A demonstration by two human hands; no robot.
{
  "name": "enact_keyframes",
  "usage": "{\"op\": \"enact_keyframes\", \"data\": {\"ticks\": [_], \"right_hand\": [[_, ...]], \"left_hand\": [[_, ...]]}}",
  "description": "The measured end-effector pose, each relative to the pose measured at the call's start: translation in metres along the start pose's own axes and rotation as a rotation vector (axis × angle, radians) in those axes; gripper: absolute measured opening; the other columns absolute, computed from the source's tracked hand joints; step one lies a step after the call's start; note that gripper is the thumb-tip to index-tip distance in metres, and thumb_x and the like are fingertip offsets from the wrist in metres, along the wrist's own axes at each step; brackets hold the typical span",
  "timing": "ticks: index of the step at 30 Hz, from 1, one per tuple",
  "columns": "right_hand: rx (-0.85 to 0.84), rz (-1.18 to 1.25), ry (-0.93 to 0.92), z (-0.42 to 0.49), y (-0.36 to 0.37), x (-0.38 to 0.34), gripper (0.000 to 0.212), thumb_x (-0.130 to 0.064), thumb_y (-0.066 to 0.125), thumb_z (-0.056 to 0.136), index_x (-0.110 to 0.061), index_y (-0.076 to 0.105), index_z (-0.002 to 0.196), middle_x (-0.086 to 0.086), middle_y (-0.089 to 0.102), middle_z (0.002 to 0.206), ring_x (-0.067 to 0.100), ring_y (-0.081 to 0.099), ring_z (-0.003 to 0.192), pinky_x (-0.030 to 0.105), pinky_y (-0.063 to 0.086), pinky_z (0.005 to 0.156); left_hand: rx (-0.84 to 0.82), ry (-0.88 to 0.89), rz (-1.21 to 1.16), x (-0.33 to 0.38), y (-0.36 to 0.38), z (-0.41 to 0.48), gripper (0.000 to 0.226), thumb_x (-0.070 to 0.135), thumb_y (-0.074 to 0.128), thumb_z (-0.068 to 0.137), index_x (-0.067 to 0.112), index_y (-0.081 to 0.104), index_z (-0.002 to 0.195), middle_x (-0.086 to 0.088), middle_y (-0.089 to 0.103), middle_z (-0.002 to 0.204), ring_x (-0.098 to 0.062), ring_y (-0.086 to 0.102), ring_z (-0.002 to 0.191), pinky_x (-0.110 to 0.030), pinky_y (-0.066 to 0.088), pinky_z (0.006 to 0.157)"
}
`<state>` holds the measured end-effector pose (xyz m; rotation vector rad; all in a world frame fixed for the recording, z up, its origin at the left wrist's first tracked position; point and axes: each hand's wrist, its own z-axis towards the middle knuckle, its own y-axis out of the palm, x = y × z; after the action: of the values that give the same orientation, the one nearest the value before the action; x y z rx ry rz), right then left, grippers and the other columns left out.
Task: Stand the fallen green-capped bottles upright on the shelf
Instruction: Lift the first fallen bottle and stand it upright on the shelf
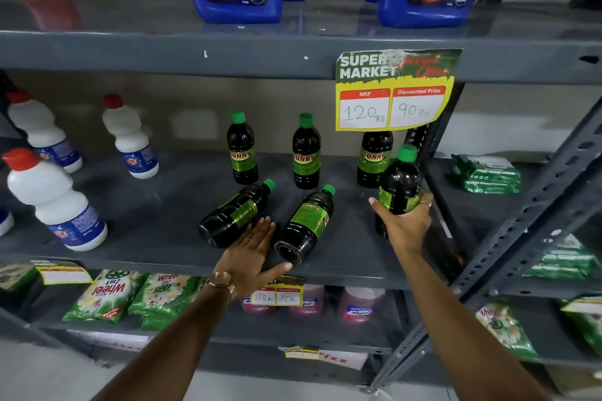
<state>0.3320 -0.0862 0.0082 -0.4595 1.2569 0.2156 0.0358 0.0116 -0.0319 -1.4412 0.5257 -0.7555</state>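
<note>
1. Right now the step in hand looks like setting one bottle down: the right hand (405, 225) is wrapped around the lower body of a green-capped bottle (400, 182), cap up and nearly vertical, at the right end of the middle shelf (146, 205). Whether its base already touches the shelf I cannot tell, since the hand hides it.
2. The right grip is closed on that held bottle, fingers round the label and thumb on the left side.
3. The left hand (252, 249) lies open and flat, fingers spread, holding nothing. It sits between the two fallen bottles, its fingers against the left fallen bottle (234, 213) and its thumb at the base of the right fallen bottle (304, 228).
4. Both fallen bottles lie on their sides near the front of the shelf, caps pointing back and to the right.
5. Three more bottles stand upright behind them; the rightmost one (374, 158) is partly hidden by the price card (395, 91).
6. By my reading, two bottles remain to be stood up.
7. The next move likely calls for releasing the held bottle once steady, then closing the left hand round one fallen bottle and tipping it onto its base, clear of the standing row.
</note>
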Motion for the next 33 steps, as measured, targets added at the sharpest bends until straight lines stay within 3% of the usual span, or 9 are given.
{"op": "enact_keyframes", "data": {"ticks": [4, 8, 12, 14, 17, 20, 23, 26, 33], "right_hand": [[0.022, 0.074, 0.023, 0.002, 0.005, 0.006, 0.093, -0.045, 0.094, 0.040, -0.022, 0.041, 0.113, -0.012, 0.058, 0.096, 0.008, 0.059, 0.091, 0.021, 0.045, 0.083], [-0.060, 0.154, -0.056, -0.003, 0.002, 0.011, 0.087, -0.021, 0.088, 0.062, -0.027, 0.035, 0.131, -0.022, 0.055, 0.107, -0.018, 0.056, 0.095, 0.000, 0.041, 0.077], [-0.148, 0.146, -0.072, -0.008, -0.008, 0.025, 0.083, -0.002, 0.068, 0.072, -0.019, 0.033, 0.145, -0.003, 0.062, 0.113, -0.006, 0.059, 0.099, 0.020, 0.048, 0.093], [-0.108, 0.072, -0.066, -0.009, -0.009, 0.024, 0.083, -0.008, 0.079, 0.071, -0.019, 0.039, 0.143, 0.001, 0.065, 0.118, 0.002, 0.061, 0.104, 0.025, 0.046, 0.099], [-0.007, 0.044, -0.052, -0.008, 0.001, 0.015, 0.097, -0.024, 0.093, 0.053, -0.012, 0.045, 0.136, 0.004, 0.060, 0.117, 0.003, 0.054, 0.106, 0.016, 0.044, 0.096], [0.031, -0.059, 0.014, -0.007, 0.017, 0.008, 0.094, -0.037, 0.095, 0.047, -0.004, 0.052, 0.124, 0.015, 0.048, 0.123, 0.030, 0.046, 0.117, 0.046, 0.043, 0.101], [-0.050, 0.002, 0.020, -0.010, 0.019, 0.018, 0.085, -0.018, 0.087, 0.059, -0.011, 0.046, 0.133, 0.010, 0.049, 0.129, 0.026, 0.052, 0.115, 0.046, 0.046, 0.100], [-0.075, 0.031, -0.003, -0.012, 0.009, 0.027, 0.083, -0.011, 0.083, 0.063, -0.018, 0.047, 0.137, 0.005, 0.063, 0.116, 0.018, 0.061, 0.104, 0.039, 0.051, 0.094], [0.054, -0.175, 0.050, -0.009, 0.023, 0.009, 0.105, -0.050, 0.092, 0.042, 0.002, 0.048, 0.122, 0.021, 0.049, 0.122, 0.040, 0.045, 0.120, 0.054, 0.041, 0.101]], "left_hand": [[-0.015, 0.000, 0.003, 0.003, -0.005, 0.000, 0.100, 0.079, 0.014, 0.077, 0.012, -0.001, 0.150, -0.006, -0.001, 0.161, -0.011, -0.016, 0.142, -0.028, -0.010, 0.119], [-0.024, 0.002, 0.011, 0.004, -0.006, -0.001, 0.101, 0.080, 0.013, 0.077, 0.012, -0.002, 0.150, -0.006, -0.001, 0.161, -0.010, -0.016, 0.143, -0.028, -0.009, 0.119], [-0.008, 0.002, 0.009, 0.003, -0.003, 0.000, 0.102, 0.082, 0.011, 0.076, 0.012, 0.000, 0.150, -0.005, 0.001, 0.161, -0.011, -0.014, 0.143, -0.029, -0.009, 0.119], [-0.006, 0.004, 0.016, 0.002, -0.002, 0.000, 0.103, 0.083, 0.009, 0.075, 0.012, 0.001, 0.150, -0.006, 0.002, 0.161, -0.011, -0.012, 0.144, -0.029, -0.008, 0.119], [-0.010, -0.002, 0.016, 0.001, -0.001, 0.001, 0.105, 0.085, 0.005, 0.073, 0.013, 0.001, 0.150, -0.005, 0.002, 0.161, -0.011, -0.012, 0.144, -0.029, -0.008, 0.119], [-0.015, -0.007, 0.019, 0.001, -0.001, 0.001, 0.106, 0.085, 0.004, 0.072, 0.013, 0.001, 0.150, -0.005, 0.001, 0.161, -0.011, -0.012, 0.144, -0.028, -0.008, 0.119], [-0.030, -0.025, 0.011, 0.001, 0.001, 0.001, 0.107, 0.087, 0.002, 0.070, 0.014, -0.001, 0.150, -0.004, -0.001, 0.161, -0.013, -0.010, 0.146, -0.029, -0.007, 0.119], [-0.031, -0.031, 0.020, 0.000, 0.001, 0.001, 0.107, 0.087, 0.001, 0.069, 0.016, -0.002, 0.150, -0.003, -0.002, 0.161, -0.014, -0.008, 0.147, -0.030, -0.007, 0.119], [-0.016, -0.022, 0.018, 0.000, 0.001, 0.002, 0.108, 0.087, -0.001, 0.068, 0.016, -0.004, 0.149, -0.003, -0.002, 0.160, -0.011, -0.013, 0.144, -0.028, -0.007, 0.119]]}}
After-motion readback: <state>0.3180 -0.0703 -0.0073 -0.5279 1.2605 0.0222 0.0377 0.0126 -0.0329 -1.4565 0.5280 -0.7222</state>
